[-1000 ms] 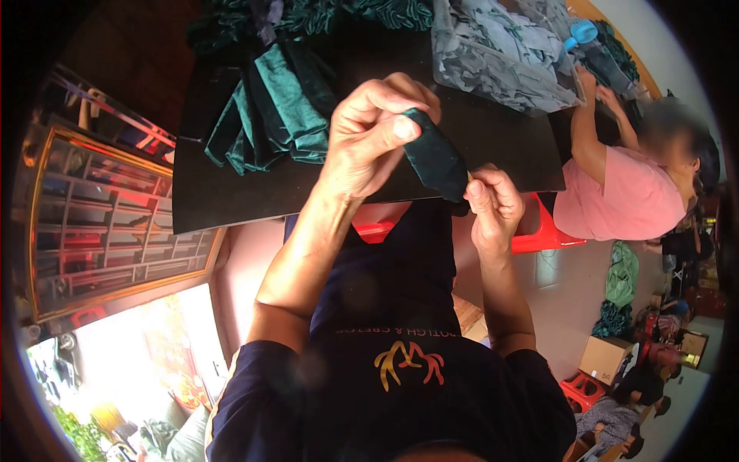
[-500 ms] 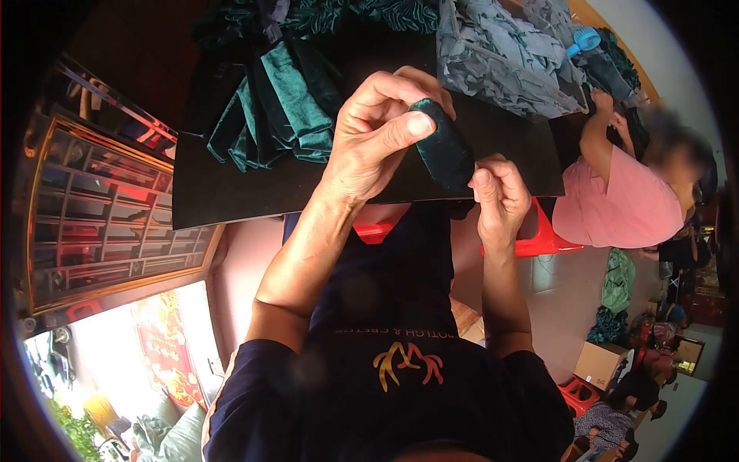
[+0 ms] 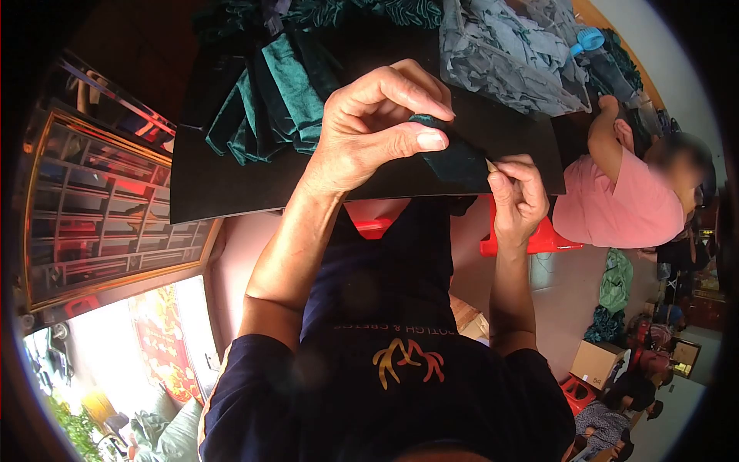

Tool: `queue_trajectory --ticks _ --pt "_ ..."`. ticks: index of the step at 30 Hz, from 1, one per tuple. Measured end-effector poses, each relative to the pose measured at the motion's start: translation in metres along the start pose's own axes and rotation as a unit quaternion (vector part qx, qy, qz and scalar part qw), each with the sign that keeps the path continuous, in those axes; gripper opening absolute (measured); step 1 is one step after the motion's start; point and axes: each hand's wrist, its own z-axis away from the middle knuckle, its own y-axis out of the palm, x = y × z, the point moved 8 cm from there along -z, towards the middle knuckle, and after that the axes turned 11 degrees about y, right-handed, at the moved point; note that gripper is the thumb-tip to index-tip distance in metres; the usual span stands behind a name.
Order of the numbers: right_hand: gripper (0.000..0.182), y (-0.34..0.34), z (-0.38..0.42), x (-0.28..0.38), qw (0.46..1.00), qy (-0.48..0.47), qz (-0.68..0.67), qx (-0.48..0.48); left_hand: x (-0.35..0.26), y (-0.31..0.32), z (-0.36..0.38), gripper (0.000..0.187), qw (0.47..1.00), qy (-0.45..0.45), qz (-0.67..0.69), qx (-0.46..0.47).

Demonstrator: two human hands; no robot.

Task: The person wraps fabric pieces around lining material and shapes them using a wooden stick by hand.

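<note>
Thumb and fingertips of my left hand pinch the upper end of a small dark green velvet piece, held up over the black table. My right hand is closed at the right of the piece, thumb against index finger. Whatever lies between those fingertips is too small to make out, and a gap shows between them and the cloth. Left of my hands, folded green velvet strips lie in a fanned pile on the table.
Ruffled dark green fabric lies along the table's far side. A clear container of grey-green pieces stands at the far right, beside a light blue object. A person in a pink shirt sits at right. A red stool stands below the table.
My right hand has moved right and slightly down, away from the velvet piece's lower end. My left hand has shifted a little left, with its pinch still on the piece.
</note>
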Motion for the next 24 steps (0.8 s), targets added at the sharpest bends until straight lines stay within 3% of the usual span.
queue_trajectory --ticks 7,13,17,20,24 --pt "0.014 -0.004 -0.002 -0.003 0.999 0.007 0.037 0.008 0.002 -0.007 0.005 0.020 0.999 -0.051 -0.015 -0.013" --pt "0.011 0.014 0.004 -0.032 0.978 0.156 -0.100 0.092 0.004 -0.003 0.006 0.020 0.999 -0.028 0.022 -0.031" --pt "0.012 0.022 0.005 -0.033 0.968 0.173 -0.150 0.101 0.009 -0.001 0.010 0.019 0.997 -0.038 0.059 -0.040" --pt "0.015 0.025 0.008 -0.043 0.951 0.195 -0.198 0.139 0.011 -0.002 0.013 0.022 0.993 0.005 0.119 -0.022" --pt "0.021 0.036 0.013 -0.049 0.917 0.232 -0.270 0.183 0.007 0.008 0.010 0.020 0.994 0.038 0.099 -0.028"
